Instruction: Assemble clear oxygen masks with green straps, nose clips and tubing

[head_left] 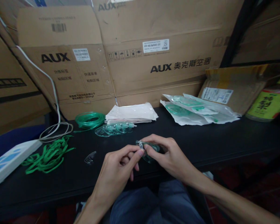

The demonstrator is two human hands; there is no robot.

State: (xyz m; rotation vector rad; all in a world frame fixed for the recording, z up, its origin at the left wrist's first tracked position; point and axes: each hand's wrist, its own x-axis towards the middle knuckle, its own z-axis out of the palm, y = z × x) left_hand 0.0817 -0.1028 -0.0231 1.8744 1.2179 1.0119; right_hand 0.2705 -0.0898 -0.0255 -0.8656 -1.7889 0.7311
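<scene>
Clear, green-tinted plastic is being pinched between both sets of fingertips (140,152). The left hand (120,165) is closing thumb and forefinger on a small metal strip (141,145) at the edge of the mask (152,148), while the right hand (170,155) is gripping the mask from the other side, fingers curled round it. To my eye the work is going best if the right hand is steadying the soft shell and the left is pressing the strip squarely, without creasing the plastic. The mask is looking thin, glossy and see-through, and is being held just above the near edge of the black table (212,146), over the person's lap. Farther out, a row of similar masks (113,129), a coil of green tubing (90,119), loose green straps (46,155) and sealed bags (196,112) are lying on the table.
</scene>
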